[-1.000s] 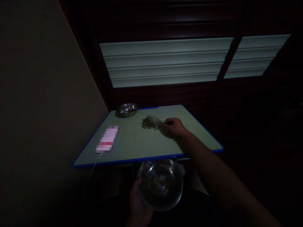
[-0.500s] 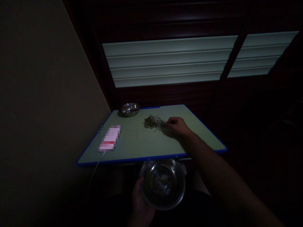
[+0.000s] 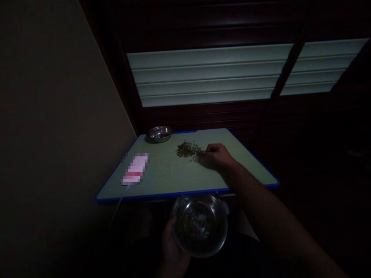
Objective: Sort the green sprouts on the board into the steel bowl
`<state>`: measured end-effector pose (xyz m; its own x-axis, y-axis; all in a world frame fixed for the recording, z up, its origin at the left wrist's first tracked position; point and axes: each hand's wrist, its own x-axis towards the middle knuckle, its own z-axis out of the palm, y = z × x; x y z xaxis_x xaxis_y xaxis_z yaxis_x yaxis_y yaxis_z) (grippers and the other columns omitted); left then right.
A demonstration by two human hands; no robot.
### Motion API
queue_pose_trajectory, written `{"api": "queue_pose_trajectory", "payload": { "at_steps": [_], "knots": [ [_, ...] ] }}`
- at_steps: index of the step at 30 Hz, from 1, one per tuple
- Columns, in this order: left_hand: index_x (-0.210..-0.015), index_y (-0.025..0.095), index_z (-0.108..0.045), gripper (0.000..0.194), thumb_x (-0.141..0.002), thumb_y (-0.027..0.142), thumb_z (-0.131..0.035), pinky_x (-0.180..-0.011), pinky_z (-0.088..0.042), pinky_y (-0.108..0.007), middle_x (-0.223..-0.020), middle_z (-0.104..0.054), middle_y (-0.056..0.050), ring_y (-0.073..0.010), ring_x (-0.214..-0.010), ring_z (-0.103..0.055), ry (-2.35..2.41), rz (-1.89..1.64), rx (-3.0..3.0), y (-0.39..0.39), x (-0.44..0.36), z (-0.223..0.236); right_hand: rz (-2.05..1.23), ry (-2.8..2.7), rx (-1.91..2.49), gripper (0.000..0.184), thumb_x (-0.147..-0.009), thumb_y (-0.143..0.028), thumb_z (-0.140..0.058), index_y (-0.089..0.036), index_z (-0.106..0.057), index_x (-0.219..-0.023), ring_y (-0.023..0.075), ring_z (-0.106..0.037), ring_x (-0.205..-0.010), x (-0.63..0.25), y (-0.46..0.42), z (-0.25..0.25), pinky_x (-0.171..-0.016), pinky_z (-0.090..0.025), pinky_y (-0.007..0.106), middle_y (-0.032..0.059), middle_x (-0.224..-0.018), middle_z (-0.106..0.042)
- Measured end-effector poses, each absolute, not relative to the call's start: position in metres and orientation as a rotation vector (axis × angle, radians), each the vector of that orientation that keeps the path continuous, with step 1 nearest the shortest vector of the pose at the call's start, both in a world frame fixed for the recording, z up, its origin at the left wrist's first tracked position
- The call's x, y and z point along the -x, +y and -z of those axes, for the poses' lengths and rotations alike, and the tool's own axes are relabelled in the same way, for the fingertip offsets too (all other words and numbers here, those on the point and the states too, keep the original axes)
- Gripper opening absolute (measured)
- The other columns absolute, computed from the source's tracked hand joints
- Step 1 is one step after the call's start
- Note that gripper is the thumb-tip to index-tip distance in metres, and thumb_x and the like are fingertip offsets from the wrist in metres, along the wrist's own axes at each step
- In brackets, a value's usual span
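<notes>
My left hand (image 3: pixel 174 247) grips the left side of a shiny metal bowl (image 3: pixel 222 231), its thumb over the rim. The bowl is tilted toward me below the table's front edge, with small greenish grains and bright reflections inside. Over the table, my right hand (image 3: pixel 218 154) is closed, its fingertips pinching a small see-through piece (image 3: pixel 199 156); its exact kind is too dim to tell. That piece touches or hangs just over the right edge of a loose pile of small green-brown grains (image 3: pixel 187 149) on the tabletop.
The pale green table (image 3: pixel 162 173) has a blue edge. At its back left stands a smaller metal bowl (image 3: pixel 160 134). A blurred-out phone (image 3: pixel 135 168) lies at the left, its white cable (image 3: pixel 116 212) hanging off the front. Dark slatted doors (image 3: pixel 208 77) rise behind.
My right hand has shifted very slightly, and the see-through piece now shows more plainly at the pile's right edge. My left hand and the bowl stay in place.
</notes>
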<state>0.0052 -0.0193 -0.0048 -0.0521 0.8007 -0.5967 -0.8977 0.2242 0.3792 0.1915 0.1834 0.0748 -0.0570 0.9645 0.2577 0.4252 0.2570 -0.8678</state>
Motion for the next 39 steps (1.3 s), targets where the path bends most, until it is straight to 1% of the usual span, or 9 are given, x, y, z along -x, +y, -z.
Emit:
{"api": "queue_pose_trajectory", "payload": {
  "at_steps": [4,11,18,24,27,30,32,35,39],
  "knots": [
    [-0.08,0.016,-0.074,0.02,-0.079,0.022,-0.055,-0.078,-0.053,-0.038,-0.079,-0.077,-0.009,-0.0234,-0.074,-0.07,0.832,-1.374,0.13,-0.019,-0.005,0.007,-0.822,-1.649,1.274,0.02,-0.056,-0.036,-0.06,-0.016,-0.055,-0.055,0.0095,-0.039,-0.051,-0.19,0.184,-0.072,-0.049,-0.03,0.024,-0.0033,-0.052,-0.046],
    [-0.079,0.015,-0.074,0.017,-0.075,0.023,-0.059,-0.075,-0.053,-0.038,-0.075,-0.076,-0.009,-0.0235,-0.071,-0.07,0.853,-1.383,0.127,-0.018,-0.004,0.011,-0.779,-1.688,1.293,0.024,-0.059,-0.039,-0.062,-0.016,-0.056,-0.056,0.0093,-0.039,-0.05,-0.19,0.187,-0.068,-0.05,-0.03,0.024,-0.003,-0.051,-0.047],
    [-0.08,0.016,-0.074,0.018,-0.076,0.023,-0.058,-0.078,-0.053,-0.037,-0.078,-0.076,-0.008,-0.0229,-0.074,-0.07,0.841,-1.386,0.11,-0.018,-0.005,0.007,-0.696,-1.687,1.357,0.019,-0.06,-0.034,-0.059,-0.016,-0.058,-0.057,0.0101,-0.042,-0.051,-0.192,0.189,-0.066,-0.051,-0.031,0.024,-0.0024,-0.051,-0.05],
    [-0.08,0.016,-0.075,0.02,-0.077,0.025,-0.056,-0.081,-0.052,-0.041,-0.079,-0.077,-0.009,-0.0236,-0.073,-0.07,0.824,-1.357,0.11,-0.019,-0.004,0.008,-0.627,-1.682,1.374,0.016,-0.06,-0.031,-0.056,-0.016,-0.059,-0.058,0.0104,-0.043,-0.053,-0.192,0.188,-0.068,-0.052,-0.032,0.023,-0.0023,-0.052,-0.051],
    [-0.081,0.016,-0.075,0.02,-0.077,0.024,-0.057,-0.081,-0.052,-0.04,-0.08,-0.077,-0.009,-0.024,-0.075,-0.07,0.828,-1.36,0.112,-0.019,-0.004,0.009,-0.654,-1.682,1.322,0.017,-0.06,-0.032,-0.057,-0.016,-0.058,-0.058,0.0103,-0.043,-0.053,-0.191,0.188,-0.069,-0.051,-0.032,0.023,-0.0022,-0.053,-0.051],
    [-0.077,0.016,-0.075,0.02,-0.077,0.024,-0.056,-0.079,-0.053,-0.038,-0.077,-0.076,-0.009,-0.0233,-0.074,-0.07,0.834,-1.359,0.111,-0.018,-0.004,0.01,-0.691,-1.696,1.267,0.018,-0.061,-0.034,-0.058,-0.016,-0.057,-0.058,0.0107,-0.043,-0.053,-0.191,0.189,-0.067,-0.052,-0.033,0.024,-0.0019,-0.054,-0.051],
    [-0.075,0.016,-0.074,0.017,-0.076,0.024,-0.059,-0.08,-0.052,-0.04,-0.075,-0.076,-0.008,-0.0228,-0.072,-0.07,0.839,-1.36,0.105,-0.018,-0.004,0.009,-0.7,-1.709,1.25,0.018,-0.061,-0.034,-0.059,-0.016,-0.057,-0.057,0.0108,-0.042,-0.054,-0.192,0.19,-0.066,-0.052,-0.032,0.024,-0.0019,-0.054,-0.051],
    [-0.077,0.016,-0.074,0.016,-0.073,0.025,-0.061,-0.08,-0.053,-0.041,-0.076,-0.076,-0.008,-0.0234,-0.072,-0.069,0.856,-1.374,0.1,-0.019,-0.005,0.009,-0.72,-1.707,1.257,0.02,-0.061,-0.036,-0.059,-0.016,-0.057,-0.058,0.0104,-0.041,-0.053,-0.192,0.19,-0.064,-0.051,-0.032,0.024,-0.0022,-0.054,-0.049],
    [-0.081,0.016,-0.074,0.017,-0.074,0.025,-0.061,-0.08,-0.052,-0.041,-0.078,-0.076,-0.009,-0.024,-0.075,-0.07,0.877,-1.363,0.137,-0.02,-0.003,0.01,-0.743,-1.713,1.269,0.021,-0.062,-0.037,-0.059,-0.016,-0.056,-0.058,0.0097,-0.04,-0.052,-0.19,0.189,-0.065,-0.051,-0.032,0.024,-0.0031,-0.053,-0.047]
  ]
}}
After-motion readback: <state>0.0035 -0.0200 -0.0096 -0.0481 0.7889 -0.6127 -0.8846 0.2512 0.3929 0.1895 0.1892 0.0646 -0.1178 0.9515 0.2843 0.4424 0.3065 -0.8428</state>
